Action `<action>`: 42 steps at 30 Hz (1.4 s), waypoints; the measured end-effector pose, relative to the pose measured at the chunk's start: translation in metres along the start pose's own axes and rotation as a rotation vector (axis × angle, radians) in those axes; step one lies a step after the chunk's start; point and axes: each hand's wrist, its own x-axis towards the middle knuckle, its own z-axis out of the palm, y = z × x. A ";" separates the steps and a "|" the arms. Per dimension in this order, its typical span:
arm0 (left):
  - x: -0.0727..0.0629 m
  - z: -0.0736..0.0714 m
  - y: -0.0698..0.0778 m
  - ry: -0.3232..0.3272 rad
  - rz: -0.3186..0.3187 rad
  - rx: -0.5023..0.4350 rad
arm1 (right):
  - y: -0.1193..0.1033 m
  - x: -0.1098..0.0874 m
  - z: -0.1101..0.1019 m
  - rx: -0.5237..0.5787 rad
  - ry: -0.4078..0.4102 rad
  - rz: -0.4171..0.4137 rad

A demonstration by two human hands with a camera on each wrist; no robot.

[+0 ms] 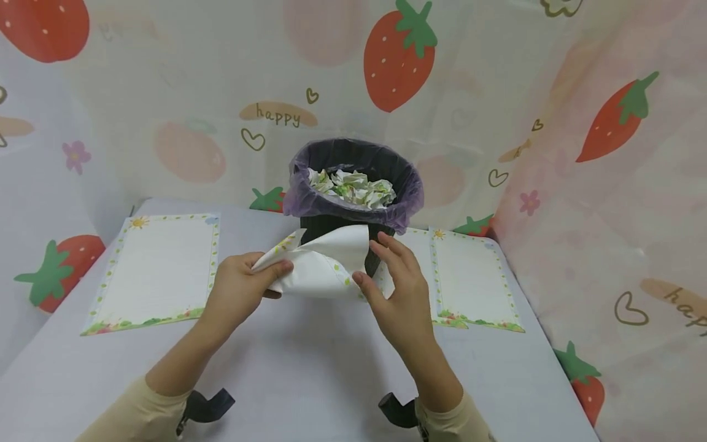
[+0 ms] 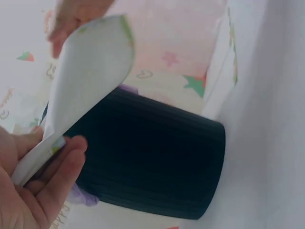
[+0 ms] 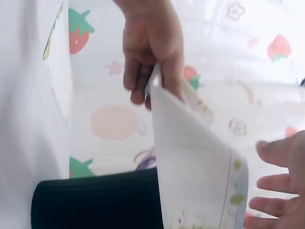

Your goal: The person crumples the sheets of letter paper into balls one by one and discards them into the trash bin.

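Note:
Above the middle of the table, my left hand point(image 1: 240, 283) pinches one end of a loosely folded sheet of paper point(image 1: 326, 270) between thumb and fingers. The sheet is white with a printed leafy border, and its far end curls over. My right hand point(image 1: 402, 288) is at that far end with fingers spread; in the right wrist view its fingers point(image 3: 274, 183) stand slightly apart from the paper's edge. Behind the paper stands a dark bin point(image 2: 152, 152) lined with a purple bag point(image 1: 409, 202). Crumpled papers point(image 1: 353, 187) lie inside it.
One flat bordered sheet point(image 1: 157, 270) lies on the table's left side. At the right, another sheet point(image 1: 475, 279) overlaps one more. A strawberry-printed curtain point(image 1: 210, 73) surrounds the white table point(image 1: 309, 374). Dark camera mounts point(image 1: 208, 406) sit at both wrists.

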 end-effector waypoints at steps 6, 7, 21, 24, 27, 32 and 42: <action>-0.009 0.003 0.009 0.061 -0.043 -0.081 | -0.032 -0.014 0.008 -0.035 0.253 -0.353; -0.011 0.004 0.011 0.064 -0.046 -0.104 | -0.036 -0.016 0.010 -0.057 0.278 -0.406; -0.024 0.023 0.016 -0.122 0.012 -0.319 | -0.027 -0.021 0.020 -0.014 0.066 -0.332; -0.025 0.026 0.014 -0.150 0.044 -0.276 | -0.023 -0.019 0.022 0.054 0.056 -0.320; -0.027 0.030 0.011 -0.179 0.086 -0.252 | -0.020 -0.017 0.024 0.127 0.056 -0.302; -0.028 0.035 0.007 -0.211 0.152 -0.268 | -0.018 -0.017 0.029 0.196 0.044 -0.237; -0.029 0.044 0.001 -0.154 0.274 -0.055 | -0.020 -0.018 0.029 0.450 -0.082 0.033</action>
